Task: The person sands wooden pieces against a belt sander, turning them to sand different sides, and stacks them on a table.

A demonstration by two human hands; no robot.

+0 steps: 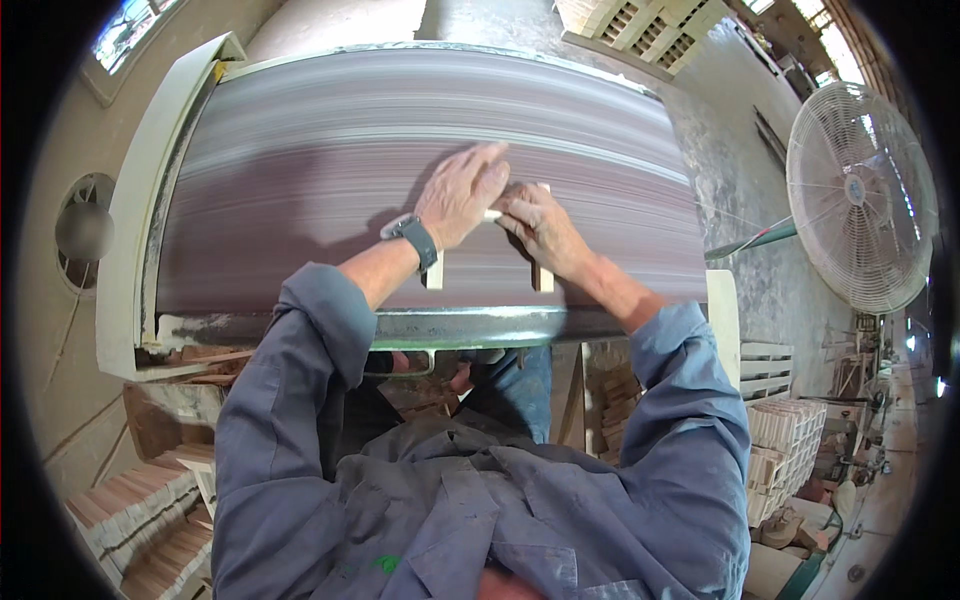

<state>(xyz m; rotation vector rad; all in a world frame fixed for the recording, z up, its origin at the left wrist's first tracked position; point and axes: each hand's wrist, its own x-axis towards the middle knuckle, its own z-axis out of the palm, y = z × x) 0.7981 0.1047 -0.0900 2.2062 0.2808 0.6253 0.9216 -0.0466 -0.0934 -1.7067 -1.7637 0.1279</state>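
Observation:
Both hands are over the broad streaked sanding belt (300, 190) of a large sanding machine. My left hand (460, 195), with a watch (412, 240) at the wrist, lies with its fingers stretched out. A pale wooden strip (433, 272) shows from under it. My right hand (542, 225) is closed, its fingers curled around a second wooden strip (543, 275) whose ends stick out above and below. Between the hands a small pale piece (491, 215) shows at the right fingertips. Whether these pieces are joined is hidden by the hands.
A metal edge (450, 327) runs along the belt's near side. Pale end housings stand left (135, 230) and right (722, 310). A big fan (858, 195) is at right. Stacked wooden pieces stand lower left (140, 510), lower right (785, 450) and far right (640, 30).

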